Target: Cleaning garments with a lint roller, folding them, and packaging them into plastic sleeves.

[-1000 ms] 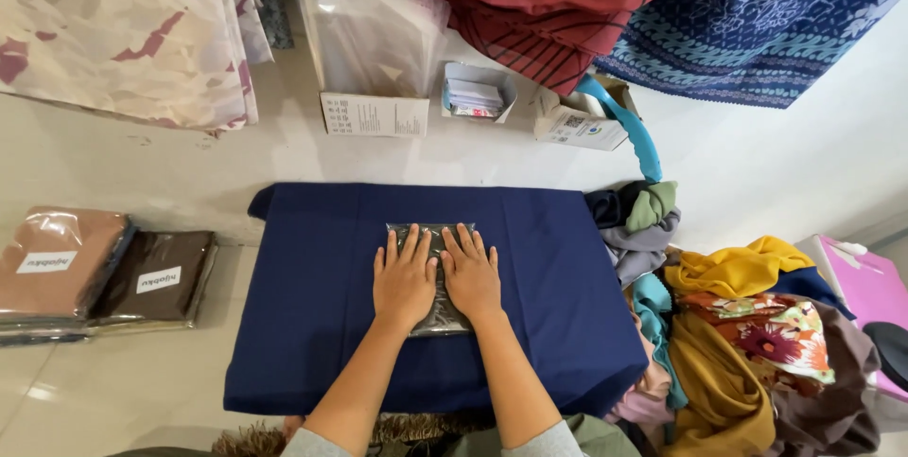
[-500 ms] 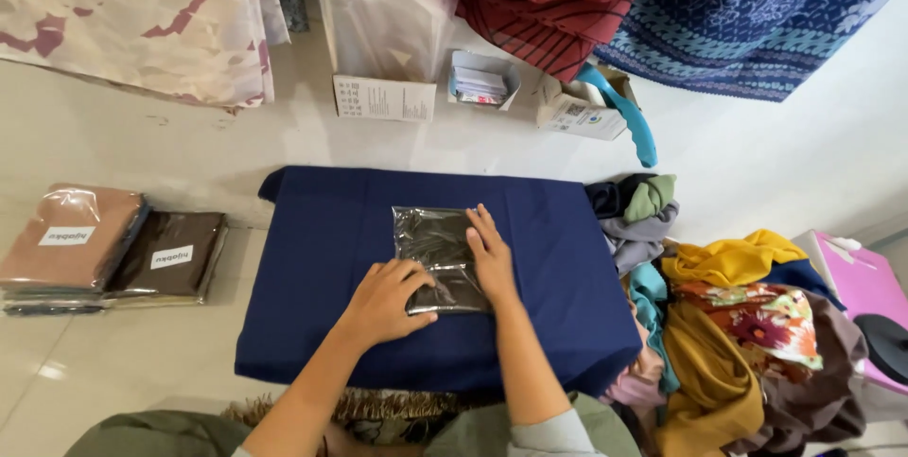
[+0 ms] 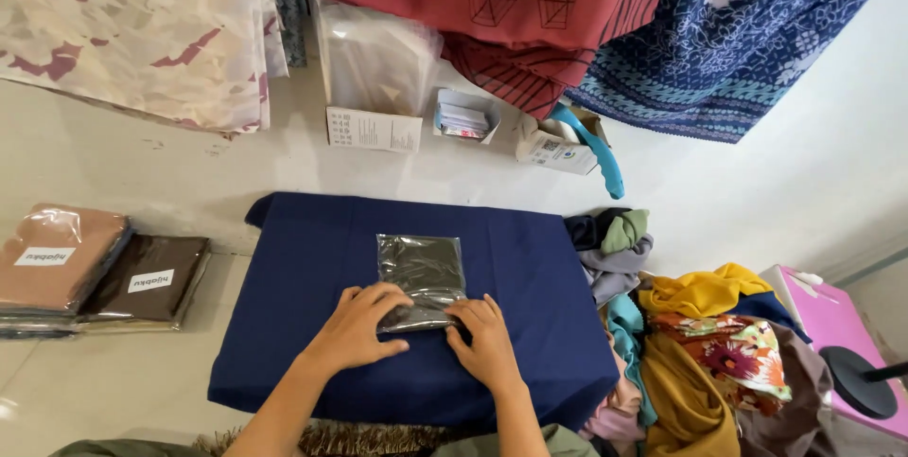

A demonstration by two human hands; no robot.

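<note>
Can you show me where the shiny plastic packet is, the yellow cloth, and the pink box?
shiny plastic packet (image 3: 422,268): head view, on its upper middle, above the hands.
yellow cloth (image 3: 698,292): head view, on its bunched top fold.
pink box (image 3: 825,317): head view, on its flat top face.

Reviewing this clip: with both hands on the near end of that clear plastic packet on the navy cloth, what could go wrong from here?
1. The glossy clear plastic packet of dark fabric is pinned only at its near edge by the left hand and right hand; it may slide on the navy blue cloth.
2. The heap of loose coloured fabrics crowds the cloth's right edge and could spill or snag.
</note>
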